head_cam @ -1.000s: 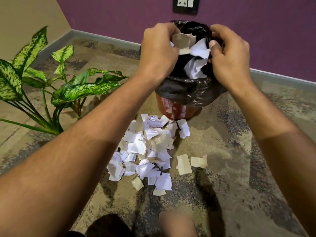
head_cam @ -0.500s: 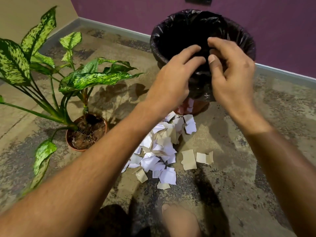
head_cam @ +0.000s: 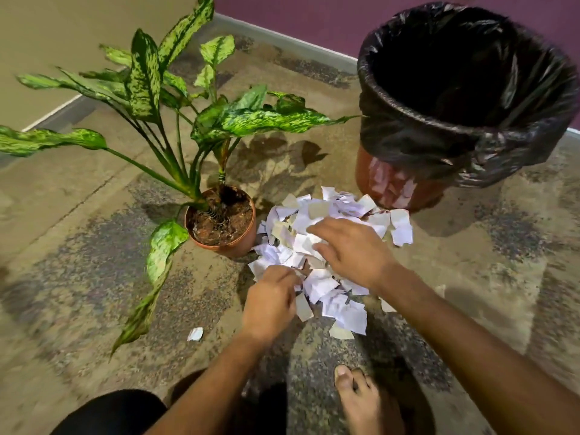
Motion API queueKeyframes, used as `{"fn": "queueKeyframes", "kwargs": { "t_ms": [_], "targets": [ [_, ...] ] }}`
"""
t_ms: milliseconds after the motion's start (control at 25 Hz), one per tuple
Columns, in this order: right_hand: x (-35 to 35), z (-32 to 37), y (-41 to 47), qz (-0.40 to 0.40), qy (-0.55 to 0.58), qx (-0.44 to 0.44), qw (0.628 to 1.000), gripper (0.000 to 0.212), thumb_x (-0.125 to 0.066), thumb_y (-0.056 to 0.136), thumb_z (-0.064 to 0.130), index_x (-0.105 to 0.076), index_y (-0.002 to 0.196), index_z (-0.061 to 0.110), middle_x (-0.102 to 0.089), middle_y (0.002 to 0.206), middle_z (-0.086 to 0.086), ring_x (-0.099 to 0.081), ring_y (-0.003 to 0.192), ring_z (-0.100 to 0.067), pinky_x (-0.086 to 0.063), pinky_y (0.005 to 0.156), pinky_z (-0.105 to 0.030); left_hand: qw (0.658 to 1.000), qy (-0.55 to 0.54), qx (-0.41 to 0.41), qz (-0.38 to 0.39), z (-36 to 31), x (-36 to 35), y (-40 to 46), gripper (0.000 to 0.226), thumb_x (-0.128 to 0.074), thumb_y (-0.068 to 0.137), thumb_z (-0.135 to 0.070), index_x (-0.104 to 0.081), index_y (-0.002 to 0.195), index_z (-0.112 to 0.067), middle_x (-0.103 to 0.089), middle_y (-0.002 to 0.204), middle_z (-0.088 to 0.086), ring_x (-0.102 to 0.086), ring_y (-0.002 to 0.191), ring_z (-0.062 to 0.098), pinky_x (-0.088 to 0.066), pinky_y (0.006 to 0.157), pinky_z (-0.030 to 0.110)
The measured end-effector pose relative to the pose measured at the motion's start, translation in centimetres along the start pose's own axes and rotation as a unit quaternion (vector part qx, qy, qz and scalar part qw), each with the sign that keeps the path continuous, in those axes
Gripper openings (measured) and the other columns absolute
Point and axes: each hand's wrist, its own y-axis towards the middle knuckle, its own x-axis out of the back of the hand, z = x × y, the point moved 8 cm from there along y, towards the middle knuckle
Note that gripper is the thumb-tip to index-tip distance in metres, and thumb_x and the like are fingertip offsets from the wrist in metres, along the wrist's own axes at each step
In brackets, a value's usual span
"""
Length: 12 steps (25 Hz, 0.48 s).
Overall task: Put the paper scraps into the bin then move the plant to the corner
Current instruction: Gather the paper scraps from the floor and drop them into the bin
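Paper scraps (head_cam: 326, 246), white and tan, lie heaped on the floor (head_cam: 470, 277) between the plant (head_cam: 219, 221) and the bin (head_cam: 464, 98). My left hand (head_cam: 270, 301) pinches scraps; my right hand (head_cam: 353, 251) rests spread atop them.

We are in a room of a home, down on its floor near a corner. We see a mottled brown and grey stone floor (head_cam: 486, 277), a beige wall (head_cam: 62, 42) meeting a purple wall (head_cam: 298, 14) with a pale skirting board (head_cam: 282, 36) along the foot. A potted plant (head_cam: 219, 120) in a terracotta pot (head_cam: 238, 246), a bin (head_cam: 405, 186) lined with a black bag (head_cam: 439, 133), and a bare foot (head_cam: 361, 400) on the floor all suggest domestic living space.
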Motion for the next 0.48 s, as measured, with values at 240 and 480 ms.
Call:
{"fn": "queueKeyframes", "kwargs": {
  "t_ms": [240,480],
  "targets": [
    [-9.5,1.2,0.2,0.191,-0.117,0.063,0.973,0.073,-0.064,0.085,0.049,-0.032,0.147,0.027,-0.027,0.157,-0.007,-0.03,0.142,-0.029,-0.03,0.111,-0.045,0.956,0.083,0.278,0.032,10.4,1.5,-5.8,0.043,-0.057,0.077,-0.016,-0.057,0.12,-0.007,-0.056,0.121,0.014,-0.051,0.112,0.036,-0.046,0.092,0.041],
    [-14.8,3.1,-1.2,0.297,-0.145,0.095,0.939,0.096,-0.076,0.077,0.037,-0.013,0.15,0.043,0.004,0.164,-0.005,-0.005,0.148,-0.036,-0.014,0.112,-0.065,0.835,-0.022,0.547,0.045,15.0,1.0,-11.3,0.064,-0.063,0.08,-0.018,-0.034,0.136,-0.007,-0.037,0.137,0.019,-0.038,0.124,0.042,-0.044,0.099,0.05]
  ]
}}
